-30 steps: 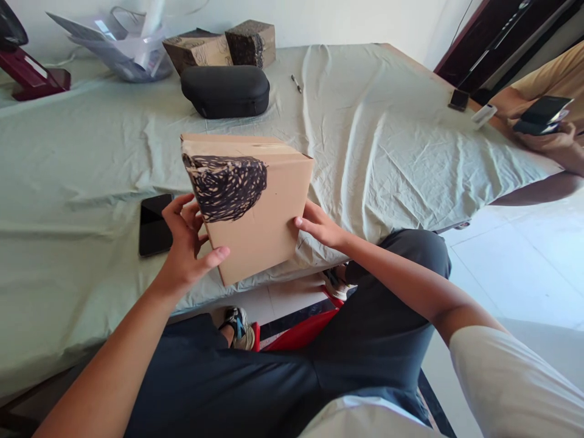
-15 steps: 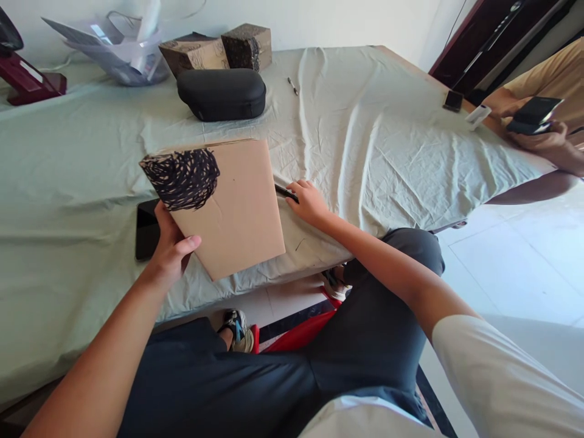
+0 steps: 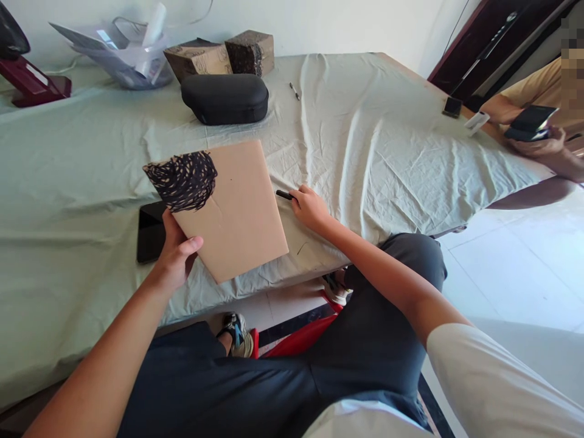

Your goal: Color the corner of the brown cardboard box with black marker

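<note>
My left hand [image 3: 180, 249] grips the lower left side of a brown cardboard box [image 3: 241, 213], thumb on the face turned to me. Dense black scribble covers that face's upper left corner; the rest of it is plain. To the right of the box, my right hand [image 3: 309, 207] is closed around a black marker [image 3: 283, 194] whose dark end points left toward the box without touching it. Behind my left hand, a black phone [image 3: 150, 234] lies on the cloth, partly hidden by the hand and box.
A black hard case [image 3: 225, 100] lies beyond the box, before two scribbled cardboard boxes [image 3: 250, 53]. A clear plastic basket [image 3: 123, 64] and a dark red stand [image 3: 39, 88] are back left. A pen [image 3: 294, 91] lies on the pale cloth [image 3: 328, 121]. Another person's hand [image 3: 542, 143] holds a dark object at right.
My right hand has closed around the marker and drawn it slightly right, off the cloth beside the box. The box has tilted a little in my left hand.
</note>
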`<state>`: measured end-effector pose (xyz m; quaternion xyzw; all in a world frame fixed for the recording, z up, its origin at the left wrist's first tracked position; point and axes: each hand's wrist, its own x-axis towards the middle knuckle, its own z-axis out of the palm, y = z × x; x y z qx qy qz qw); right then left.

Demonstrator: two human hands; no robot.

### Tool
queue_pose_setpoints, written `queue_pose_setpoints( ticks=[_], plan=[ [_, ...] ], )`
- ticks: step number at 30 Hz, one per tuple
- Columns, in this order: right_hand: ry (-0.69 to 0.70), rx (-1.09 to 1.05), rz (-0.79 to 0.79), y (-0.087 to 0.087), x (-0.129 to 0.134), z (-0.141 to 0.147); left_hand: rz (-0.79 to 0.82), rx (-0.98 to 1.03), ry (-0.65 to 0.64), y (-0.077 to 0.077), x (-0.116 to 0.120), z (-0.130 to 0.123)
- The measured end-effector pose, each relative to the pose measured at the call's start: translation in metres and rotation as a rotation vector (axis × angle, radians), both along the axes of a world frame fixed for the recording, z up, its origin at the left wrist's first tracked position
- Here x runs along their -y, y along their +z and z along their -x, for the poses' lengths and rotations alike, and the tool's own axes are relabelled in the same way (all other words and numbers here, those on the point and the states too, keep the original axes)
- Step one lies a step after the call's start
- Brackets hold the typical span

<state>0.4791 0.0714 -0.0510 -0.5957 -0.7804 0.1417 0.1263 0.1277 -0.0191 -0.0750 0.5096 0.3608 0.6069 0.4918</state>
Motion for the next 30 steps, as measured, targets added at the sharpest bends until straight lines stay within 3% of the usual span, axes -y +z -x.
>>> queue_pose_setpoints(
  ticks=[9, 21, 25, 30],
  plan=[
    [-0.051, 0.062, 0.093, 0.014, 0.000, 0.003, 0.040, -0.016, 0.017, 0.001, 0.000, 0.001],
    [0.012, 0.090, 0.181, 0.026, 0.002, 0.001, 0.020, -0.006, -0.004, 0.000, 0.001, -0.001],
    [0.050, -0.041, 0.223, 0.031, 0.003, -0.012, 0.043, 0.000, 0.015, 0.000, 0.002, 0.000],
    [0.125, -0.413, 0.263, 0.036, 0.008, -0.041, 0.067, -0.009, 0.007, 0.004, 0.003, -0.010]
  ],
)
